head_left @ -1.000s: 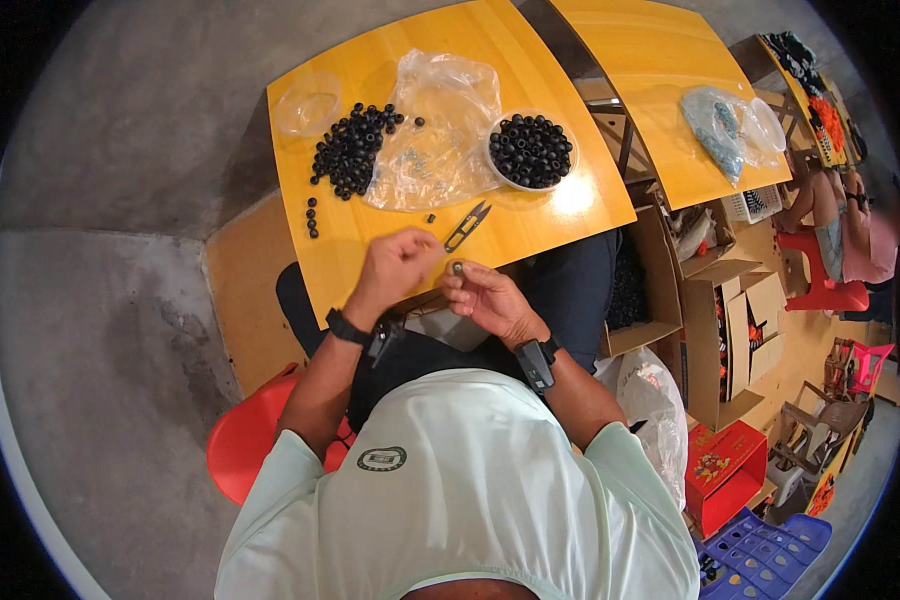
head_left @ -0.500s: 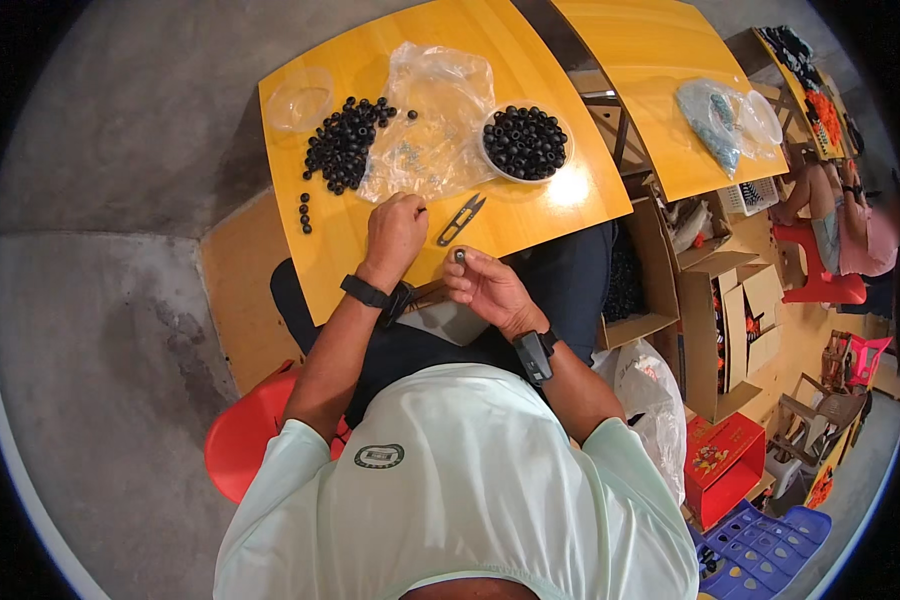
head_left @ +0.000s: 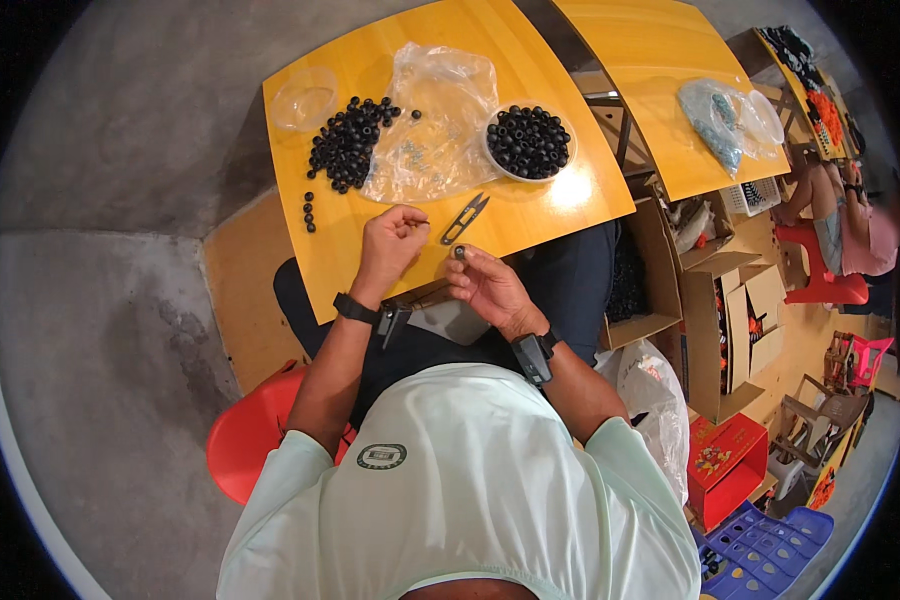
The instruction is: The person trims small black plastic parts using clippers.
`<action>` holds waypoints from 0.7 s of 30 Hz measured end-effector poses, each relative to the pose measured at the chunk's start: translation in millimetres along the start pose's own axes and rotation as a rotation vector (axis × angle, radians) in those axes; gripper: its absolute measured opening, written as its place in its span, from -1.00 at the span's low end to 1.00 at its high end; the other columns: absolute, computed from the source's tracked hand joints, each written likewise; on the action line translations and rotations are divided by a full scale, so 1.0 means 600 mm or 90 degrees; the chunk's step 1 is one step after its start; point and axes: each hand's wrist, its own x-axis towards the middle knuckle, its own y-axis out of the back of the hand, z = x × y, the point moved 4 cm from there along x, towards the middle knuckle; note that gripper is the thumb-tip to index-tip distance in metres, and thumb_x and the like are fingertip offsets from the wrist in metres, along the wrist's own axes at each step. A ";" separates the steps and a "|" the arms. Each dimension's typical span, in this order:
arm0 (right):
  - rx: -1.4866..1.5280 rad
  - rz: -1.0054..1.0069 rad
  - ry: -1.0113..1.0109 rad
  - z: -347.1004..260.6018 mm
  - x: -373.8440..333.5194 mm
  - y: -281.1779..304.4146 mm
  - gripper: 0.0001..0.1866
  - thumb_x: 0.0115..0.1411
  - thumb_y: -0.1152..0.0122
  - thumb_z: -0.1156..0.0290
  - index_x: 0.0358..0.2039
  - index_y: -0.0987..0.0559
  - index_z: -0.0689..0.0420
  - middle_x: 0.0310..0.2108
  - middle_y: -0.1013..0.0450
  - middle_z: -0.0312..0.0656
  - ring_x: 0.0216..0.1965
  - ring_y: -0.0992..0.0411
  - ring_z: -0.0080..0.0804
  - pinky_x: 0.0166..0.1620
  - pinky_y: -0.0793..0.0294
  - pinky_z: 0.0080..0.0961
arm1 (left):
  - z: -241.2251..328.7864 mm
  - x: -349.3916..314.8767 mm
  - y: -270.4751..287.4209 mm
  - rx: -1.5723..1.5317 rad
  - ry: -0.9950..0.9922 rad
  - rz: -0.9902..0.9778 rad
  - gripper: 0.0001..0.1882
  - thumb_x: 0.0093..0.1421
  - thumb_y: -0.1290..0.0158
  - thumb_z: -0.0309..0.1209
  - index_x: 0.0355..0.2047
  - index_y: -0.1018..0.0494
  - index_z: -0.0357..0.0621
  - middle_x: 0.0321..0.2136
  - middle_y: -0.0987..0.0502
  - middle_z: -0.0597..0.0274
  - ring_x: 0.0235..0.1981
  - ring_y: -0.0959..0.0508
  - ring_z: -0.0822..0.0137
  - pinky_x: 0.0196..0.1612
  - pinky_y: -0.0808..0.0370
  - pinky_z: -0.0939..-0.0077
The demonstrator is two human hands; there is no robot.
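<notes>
My left hand (head_left: 392, 243) is over the table's near edge, thumb and fingers pinched together. A tiny dark tip shows at the pinch, too small to name. To its right, my right hand (head_left: 494, 292) holds a round black bead (head_left: 459, 253) between thumb and fingertips, with the bead's hole facing up. Thread snips (head_left: 464, 218) lie on the table just beyond both hands. Farther off, loose black beads (head_left: 344, 150) form a heap, and a short row of beads (head_left: 309, 212) lies nearer to me. More fill a round plastic tub (head_left: 568, 158) on the right.
A see-through plastic bag (head_left: 440, 95) with small bits on it lies mid-table. A see-through round container (head_left: 304, 98) stands at the far left. At right are a second table (head_left: 660, 70), cardboard boxes (head_left: 705, 330), a red box (head_left: 727, 465) and a seated person (head_left: 850, 230).
My left hand has shifted slightly and turned, so its pinching fingers now point to the right. My right hand stays nearly still with the bead.
</notes>
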 end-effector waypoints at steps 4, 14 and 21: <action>-0.002 0.004 0.005 -0.005 -0.006 -0.004 -0.80 0.34 -0.08 0.25 -0.17 -0.47 0.10 -0.36 -0.32 -0.36 -0.40 -0.24 -0.61 -0.36 -0.25 -0.65 | 0.021 -0.024 -0.011 -0.243 0.010 -0.029 -0.77 0.23 -0.07 -0.55 -0.11 -0.50 -0.39 -0.34 -0.57 0.21 -0.49 -0.51 0.51 -0.26 -0.55 0.50; -0.006 0.010 0.001 0.000 -0.001 -0.013 -0.78 0.34 -0.08 0.24 -0.13 -0.48 0.11 -0.33 -0.35 -0.37 -0.40 -0.25 -0.60 -0.35 -0.27 -0.65 | 0.057 -0.074 -0.021 -0.383 0.001 -0.085 -0.80 0.22 -0.08 -0.59 -0.14 -0.53 -0.35 -0.27 -0.59 0.10 -0.53 -0.48 0.52 -0.23 -0.54 0.56; -0.011 0.019 -0.003 0.004 -0.002 -0.020 -0.77 0.33 -0.08 0.26 -0.13 -0.49 0.14 -0.35 -0.39 -0.35 -0.39 -0.28 -0.60 -0.35 -0.28 -0.63 | 0.069 -0.081 -0.025 -0.222 -0.092 -0.058 -0.86 0.18 -0.12 -0.64 -0.23 -0.55 -0.35 -0.35 -0.54 0.29 -0.51 -0.44 0.59 -0.43 -0.41 0.75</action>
